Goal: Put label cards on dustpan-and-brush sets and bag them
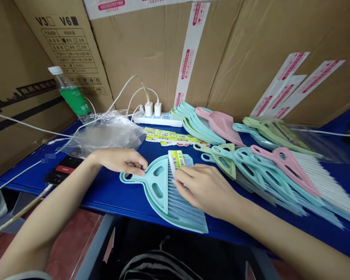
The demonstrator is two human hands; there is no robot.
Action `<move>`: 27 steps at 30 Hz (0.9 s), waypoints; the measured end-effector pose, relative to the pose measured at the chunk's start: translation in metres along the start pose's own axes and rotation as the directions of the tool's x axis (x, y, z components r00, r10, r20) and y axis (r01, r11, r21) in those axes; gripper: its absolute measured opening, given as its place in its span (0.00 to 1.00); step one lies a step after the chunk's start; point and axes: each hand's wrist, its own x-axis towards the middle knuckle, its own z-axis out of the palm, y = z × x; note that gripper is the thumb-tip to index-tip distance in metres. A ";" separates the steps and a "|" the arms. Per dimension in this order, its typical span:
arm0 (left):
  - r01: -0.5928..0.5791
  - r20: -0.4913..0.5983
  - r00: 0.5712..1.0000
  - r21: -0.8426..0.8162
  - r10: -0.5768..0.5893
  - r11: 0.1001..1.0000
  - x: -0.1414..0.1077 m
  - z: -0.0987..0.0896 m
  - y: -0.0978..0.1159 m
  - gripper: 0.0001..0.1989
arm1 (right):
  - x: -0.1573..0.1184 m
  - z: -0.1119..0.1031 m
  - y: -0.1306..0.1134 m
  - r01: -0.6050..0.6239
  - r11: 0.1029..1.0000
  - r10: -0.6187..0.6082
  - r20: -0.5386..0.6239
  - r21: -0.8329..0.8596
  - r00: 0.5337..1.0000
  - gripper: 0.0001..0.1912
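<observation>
A light blue hand brush (pixel 158 182) lies nested on a light blue dustpan (pixel 175 221) at the front of the blue table. My left hand (pixel 124 161) has its fingers closed at the neck of the handles, thumb on top. Over the brush's bristles, my right hand (pixel 204 188) grips a small yellow and white printed card (pixel 176 158) between thumb and fingers. Its lower end is hidden by my fingers. Several similar printed cards (pixel 172 136) lie flat behind the dustpan.
To the right lie several blue, green and pink brushes (pixel 288 167), with stacked dustpans (pixel 221 124) behind. Clear plastic bags (pixel 111 132), a power strip (pixel 166 119) with white cables and a green-labelled bottle (pixel 71 95) occupy the back left. Cardboard boxes (pixel 151 50) wall the rear.
</observation>
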 end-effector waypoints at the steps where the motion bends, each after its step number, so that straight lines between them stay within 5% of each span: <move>1: -0.006 -0.010 1.000 0.008 0.006 1.000 0.001 0.000 0.000 0.13 | 0.000 -0.001 0.000 -0.012 0.997 0.008 0.055 0.080 0.998 0.16; 6: -0.006 -0.017 1.000 0.030 0.007 1.000 0.003 0.000 -0.001 0.12 | 0.000 -0.014 0.016 -0.140 0.951 0.067 0.261 0.276 0.963 0.15; 11: -0.044 -0.036 0.998 0.038 0.046 0.998 0.003 0.000 -0.001 0.13 | -0.008 -0.011 0.033 -0.151 0.974 0.069 0.414 0.169 0.908 0.39; 14: -0.044 -0.035 0.998 0.038 0.045 0.998 0.003 0.000 -0.001 0.13 | -0.010 -0.010 0.033 -0.182 0.963 0.049 0.535 0.200 0.844 0.45; 27: -0.018 -0.026 0.999 -0.001 0.018 1.000 0.003 0.000 0.001 0.14 | -0.012 -0.019 0.028 -0.295 0.934 0.106 0.631 0.203 0.769 0.47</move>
